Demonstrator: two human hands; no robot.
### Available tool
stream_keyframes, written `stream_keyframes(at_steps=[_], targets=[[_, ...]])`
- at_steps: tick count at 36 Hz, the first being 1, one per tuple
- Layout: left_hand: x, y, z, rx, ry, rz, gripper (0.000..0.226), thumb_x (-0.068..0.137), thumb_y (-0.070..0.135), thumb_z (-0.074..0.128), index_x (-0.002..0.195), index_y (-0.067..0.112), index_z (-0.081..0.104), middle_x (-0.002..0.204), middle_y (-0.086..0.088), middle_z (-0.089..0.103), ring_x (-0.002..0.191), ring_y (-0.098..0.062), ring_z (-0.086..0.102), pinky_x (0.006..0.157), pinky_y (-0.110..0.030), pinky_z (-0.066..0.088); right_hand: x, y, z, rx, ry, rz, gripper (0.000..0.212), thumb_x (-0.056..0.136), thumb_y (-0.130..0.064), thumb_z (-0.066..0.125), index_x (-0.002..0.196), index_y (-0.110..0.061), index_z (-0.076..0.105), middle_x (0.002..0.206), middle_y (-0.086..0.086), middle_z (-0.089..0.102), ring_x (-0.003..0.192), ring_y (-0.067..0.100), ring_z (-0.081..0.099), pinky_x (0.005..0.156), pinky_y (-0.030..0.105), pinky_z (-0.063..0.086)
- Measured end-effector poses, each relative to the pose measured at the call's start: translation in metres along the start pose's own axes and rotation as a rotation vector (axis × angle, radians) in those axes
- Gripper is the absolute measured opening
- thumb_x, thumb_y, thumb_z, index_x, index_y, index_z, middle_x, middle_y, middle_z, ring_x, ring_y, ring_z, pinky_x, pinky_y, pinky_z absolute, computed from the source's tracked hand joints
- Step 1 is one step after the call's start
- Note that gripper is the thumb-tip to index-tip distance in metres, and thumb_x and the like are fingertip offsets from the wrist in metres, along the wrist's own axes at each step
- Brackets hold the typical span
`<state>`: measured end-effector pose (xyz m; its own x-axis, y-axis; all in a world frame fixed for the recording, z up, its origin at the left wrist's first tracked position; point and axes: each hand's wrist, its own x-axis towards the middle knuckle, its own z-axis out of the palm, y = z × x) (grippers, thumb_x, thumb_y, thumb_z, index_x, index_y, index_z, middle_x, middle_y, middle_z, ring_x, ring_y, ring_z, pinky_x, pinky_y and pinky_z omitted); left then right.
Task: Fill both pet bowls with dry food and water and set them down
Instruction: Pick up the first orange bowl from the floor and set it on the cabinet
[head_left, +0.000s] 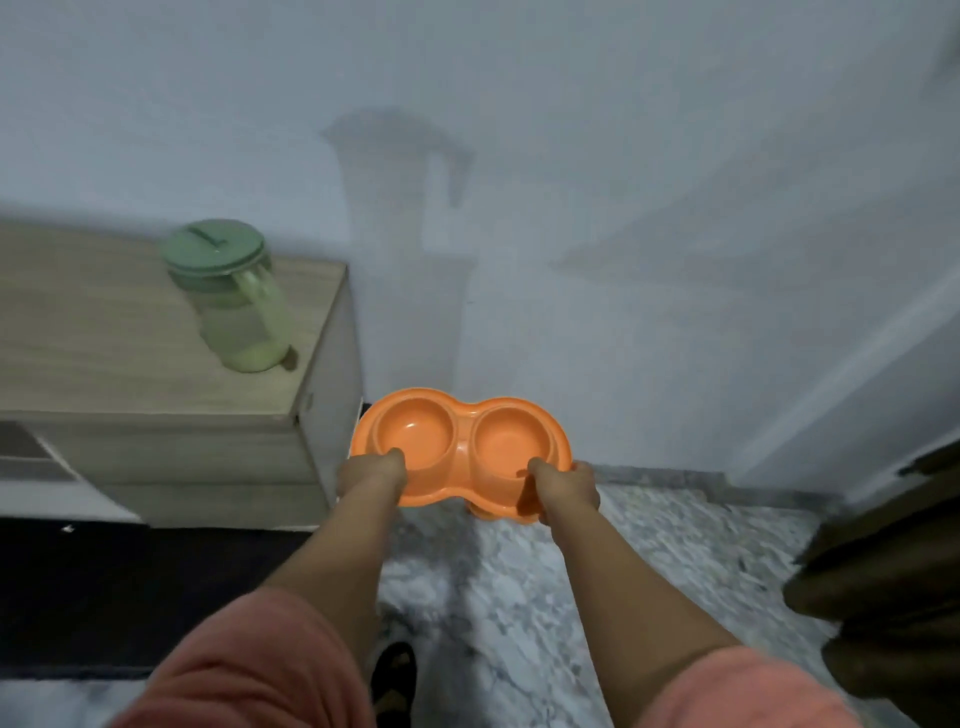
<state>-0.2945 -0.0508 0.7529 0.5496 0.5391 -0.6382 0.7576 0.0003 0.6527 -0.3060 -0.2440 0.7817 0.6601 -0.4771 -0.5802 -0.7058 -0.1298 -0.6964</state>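
Observation:
An orange double pet bowl hangs in the air before the white wall, above the marble floor. Both of its round wells look empty. My left hand grips the near rim at the left well, thumb over the edge. My right hand grips the near rim at the right well. A clear jug with a green lid stands on the wooden cabinet to the left, with pale contents at its bottom.
The cabinet's corner sits just left of the bowl. A dark mat lies on the floor at the lower left. A dark brown curtain or cloth hangs at the right edge. A foot in a dark sandal stands on the marble floor.

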Motion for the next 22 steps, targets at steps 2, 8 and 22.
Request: stream_keyframes(at_steps=[2,8,22], targets=[[-0.013,-0.012,-0.020,0.017,0.003,0.012,0.050,0.088,0.028,0.057,0.126,-0.004,0.056,0.127,-0.023,0.058,0.113,-0.038,0.059,0.092,-0.038,0.049,-0.018,0.007,0.001,-0.021,-0.020,-0.022,0.069,0.077,-0.032,0.065,0.138,-0.018,0.037,0.130,0.016,0.049,0.107,0.035,0.054,0.091,0.049,0.053],[-0.026,-0.039,-0.096,-0.040,0.030,0.021,0.044,0.083,0.027,0.062,0.116,-0.003,0.060,0.115,-0.022,0.064,0.099,-0.039,0.066,0.085,-0.044,0.057,-0.074,0.020,0.028,-0.062,-0.095,-0.098,0.067,0.076,-0.033,0.066,0.135,-0.011,0.042,0.127,0.018,0.054,0.107,0.036,0.057,0.083,0.044,0.056],[0.031,-0.039,-0.295,-0.096,0.161,0.124,0.052,0.083,0.029,0.064,0.121,-0.006,0.058,0.119,-0.024,0.063,0.104,-0.037,0.065,0.088,-0.041,0.056,-0.196,-0.018,0.179,-0.075,-0.224,-0.222,0.055,0.073,-0.034,0.064,0.120,-0.011,0.049,0.115,0.016,0.058,0.097,0.035,0.060,0.084,0.045,0.056]])
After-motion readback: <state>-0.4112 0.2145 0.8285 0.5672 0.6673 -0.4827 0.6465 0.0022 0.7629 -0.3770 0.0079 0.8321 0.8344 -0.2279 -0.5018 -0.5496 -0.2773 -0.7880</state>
